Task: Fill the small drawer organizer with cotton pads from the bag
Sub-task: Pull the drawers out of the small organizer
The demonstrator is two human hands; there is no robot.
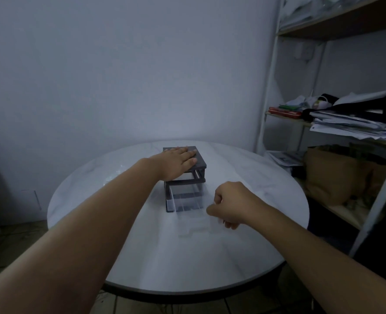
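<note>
**Step in hand: drawer out, filling not yet begun**

Left hand (178,163): flat, fingers straight and together, palm pressed on the top panel. It serves as a brace, not a grasp.

Right hand (230,205): fingers curled under with the thumb tucked, seemingly clamped on the near edge of a clear plastic drawer (196,227). That drawer is motion-blurred and nearly invisible against the tabletop, so the grip is my reading of the hand, not a clear sighting.

The small dark grey drawer organizer (200,163) stands upright near the middle of the round white marble-look table (164,257), under the left palm. It is a boxy open frame with two slots. The upper slot shows bare, with daylight between the rails. The lower slot holds a second clear drawer (185,201), partly slid toward the camera. No pads are visible in either drawer.

The bag is not positively identified — a faint crinkled sheen at the table's left part (111,177) may be it, but I cannot tell.

Judgement: this is the opening stage, with access made and nothing loaded. The next move calls for setting the loose drawer flat just in front of the frame and freeing the right hand, then locating the bag. The clear plastic is light and slick, so it is likely to skid if released carelessly.
</note>
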